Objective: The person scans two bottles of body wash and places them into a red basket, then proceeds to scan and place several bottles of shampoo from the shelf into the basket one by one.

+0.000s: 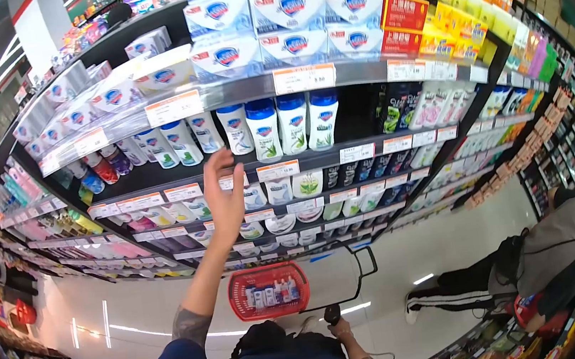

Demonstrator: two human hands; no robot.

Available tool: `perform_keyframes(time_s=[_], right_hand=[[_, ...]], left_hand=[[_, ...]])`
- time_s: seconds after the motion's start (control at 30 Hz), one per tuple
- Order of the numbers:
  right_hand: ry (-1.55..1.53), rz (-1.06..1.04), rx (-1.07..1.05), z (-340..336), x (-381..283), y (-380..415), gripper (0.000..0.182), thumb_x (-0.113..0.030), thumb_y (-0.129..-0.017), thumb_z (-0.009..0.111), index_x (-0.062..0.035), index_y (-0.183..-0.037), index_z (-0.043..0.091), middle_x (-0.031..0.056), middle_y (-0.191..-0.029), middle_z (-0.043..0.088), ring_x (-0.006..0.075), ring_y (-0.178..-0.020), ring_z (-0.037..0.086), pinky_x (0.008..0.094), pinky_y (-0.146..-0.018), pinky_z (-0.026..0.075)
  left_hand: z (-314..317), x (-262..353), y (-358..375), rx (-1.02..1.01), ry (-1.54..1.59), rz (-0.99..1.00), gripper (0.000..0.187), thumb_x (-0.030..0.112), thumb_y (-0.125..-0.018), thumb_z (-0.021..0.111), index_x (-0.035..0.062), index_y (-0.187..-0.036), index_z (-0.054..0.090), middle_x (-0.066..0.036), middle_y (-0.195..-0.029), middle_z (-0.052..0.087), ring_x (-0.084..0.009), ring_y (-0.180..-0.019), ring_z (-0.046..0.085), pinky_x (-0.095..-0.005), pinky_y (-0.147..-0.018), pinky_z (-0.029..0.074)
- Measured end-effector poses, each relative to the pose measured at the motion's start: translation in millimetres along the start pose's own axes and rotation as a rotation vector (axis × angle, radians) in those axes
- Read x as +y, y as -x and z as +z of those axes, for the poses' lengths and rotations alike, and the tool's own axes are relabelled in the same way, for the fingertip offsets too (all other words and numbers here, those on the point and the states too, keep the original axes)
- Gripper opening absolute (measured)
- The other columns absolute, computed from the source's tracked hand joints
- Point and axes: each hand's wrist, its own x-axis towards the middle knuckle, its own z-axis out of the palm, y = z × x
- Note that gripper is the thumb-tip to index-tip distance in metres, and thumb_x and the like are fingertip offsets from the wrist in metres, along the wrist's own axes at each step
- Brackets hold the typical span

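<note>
My left hand point(224, 193) reaches up in front of the shelf with its fingers apart and a little bent, holding nothing. Nearest to its fingertips are white bottles with blue caps, among them a white bottle point(235, 130) and another white bottle point(205, 132) to its left. More blue-capped bottles point(294, 125) stand upright to the right. Down by my body, my right hand point(342, 328) is closed on a black rounded object point(332, 313), whose kind I cannot make out. A red shopping basket point(272, 312) on the floor holds several bottles and packs.
Boxed soap packs point(226, 58) are stacked on the upper shelf, above price tags point(304, 78). A black handle frame point(367, 274) extends right of the basket. Another person point(527, 258) in dark trousers stands on the tiled floor point(137, 298) at the right.
</note>
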Motion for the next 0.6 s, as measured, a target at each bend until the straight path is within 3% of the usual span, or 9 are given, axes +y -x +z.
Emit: perform_keyframes(time_s=[0.07, 0.17, 0.27, 0.37, 0.4, 0.5, 0.53, 0.57, 0.6], right_hand=[[-0.003, -0.029, 0.032, 7.2, 17.2, -1.5, 0.054, -0.032, -0.067, 0.076, -0.003, -0.11, 0.063, 0.0206, -0.107, 0.067, 0.0368, -0.104, 0.063, 0.0417, -0.089, 0.051], [-0.04, -0.045, 0.05, 15.9, 37.0, 2.7, 0.056, -0.035, -0.064, 0.079, -0.0034, -0.108, 0.064, 0.0197, -0.104, 0.068, 0.0351, -0.102, 0.064, 0.041, -0.088, 0.052], [-0.065, -0.04, 0.062, 18.1, 47.3, 13.7, 0.059, -0.037, -0.062, 0.08, -0.0031, -0.107, 0.064, 0.02, -0.105, 0.068, 0.0349, -0.103, 0.064, 0.0401, -0.089, 0.051], [-0.075, 0.0, 0.065, 19.7, 59.9, 22.7, 0.061, -0.037, -0.062, 0.08, -0.0024, -0.109, 0.064, 0.0204, -0.105, 0.068, 0.0355, -0.105, 0.063, 0.0399, -0.09, 0.05], [-0.089, 0.04, 0.054, 18.9, 62.7, 27.1, 0.061, -0.037, -0.062, 0.079, -0.0023, -0.11, 0.063, 0.0206, -0.106, 0.068, 0.0356, -0.106, 0.063, 0.0398, -0.091, 0.05], [-0.072, 0.078, 0.052, 18.9, 69.9, 29.9, 0.063, -0.037, -0.063, 0.077, -0.0023, -0.114, 0.062, 0.0215, -0.108, 0.066, 0.0362, -0.108, 0.061, 0.0401, -0.092, 0.049], [-0.051, 0.085, 0.05, 19.6, 77.6, 31.4, 0.063, -0.037, -0.064, 0.077, -0.0024, -0.115, 0.061, 0.0219, -0.109, 0.066, 0.0364, -0.109, 0.061, 0.0403, -0.093, 0.049], [-0.074, -0.036, 0.088, 24.3, 87.4, 29.7, 0.064, -0.039, -0.065, 0.075, -0.0042, -0.117, 0.059, 0.022, -0.111, 0.065, 0.0374, -0.11, 0.06, 0.0417, -0.093, 0.048], [-0.005, -0.084, 0.074, 33.4, 103.6, 21.1, 0.059, -0.039, -0.07, 0.071, -0.0061, -0.117, 0.059, 0.0223, -0.11, 0.065, 0.0392, -0.108, 0.06, 0.044, -0.091, 0.048]], left_hand=[[6.2, 9.6, -29.2, 0.001, -0.028, 0.058, 0.037, 0.008, -0.091, 0.061, 0.001, -0.125, 0.05, -0.013, -0.118, 0.056, -0.0212, -0.1, 0.059, -0.0315, -0.08, 0.048], [14.2, -2.0, -62.6, 0.006, -0.179, 0.203, 0.037, 0.008, -0.09, 0.062, 0.0001, -0.124, 0.051, -0.017, -0.114, 0.056, -0.0267, -0.097, 0.059, -0.0339, -0.078, 0.048], [13.2, -2.6, -79.7, 0.029, -0.238, 0.187, 0.034, 0.006, -0.088, 0.06, -0.0032, -0.12, 0.053, -0.022, -0.109, 0.056, -0.0369, -0.086, 0.058, -0.0407, -0.075, 0.047], [6.7, -17.6, -93.6, 0.06, -0.4, 0.266, 0.031, 0.006, -0.088, 0.061, -0.0055, -0.115, 0.055, -0.027, -0.105, 0.058, -0.0431, -0.089, 0.056, -0.0467, -0.077, 0.045], [4.2, -25.6, -99.3, 0.024, -0.396, 0.202, 0.031, 0.009, -0.087, 0.063, -0.0072, -0.112, 0.057, -0.03, -0.1, 0.058, -0.048, -0.091, 0.054, -0.0507, -0.08, 0.043], [-1.5, -37.0, -109.2, -0.022, -0.553, 0.279, 0.031, 0.019, -0.086, 0.067, -0.0085, -0.098, 0.061, -0.026, -0.095, 0.062, -0.0418, -0.084, 0.06, -0.0466, -0.074, 0.046], [-2.9, -47.7, -113.4, -0.068, -0.527, 0.233, 0.037, 0.024, -0.085, 0.069, -0.0082, -0.101, 0.06, -0.027, -0.095, 0.062, -0.0426, -0.086, 0.059, -0.0464, -0.075, 0.046], [-3.5, -52.8, -115.5, -0.115, -0.457, 0.214, 0.039, 0.026, -0.086, 0.067, -0.0078, -0.104, 0.059, -0.028, -0.098, 0.062, -0.0438, -0.088, 0.058, -0.0463, -0.077, 0.046], [-3.4, -65.0, -119.6, -0.132, -0.508, 0.277, 0.043, 0.033, -0.088, 0.065, -0.007, -0.101, 0.058, -0.028, -0.089, 0.059, -0.0434, -0.081, 0.056, -0.0465, -0.077, 0.045]])
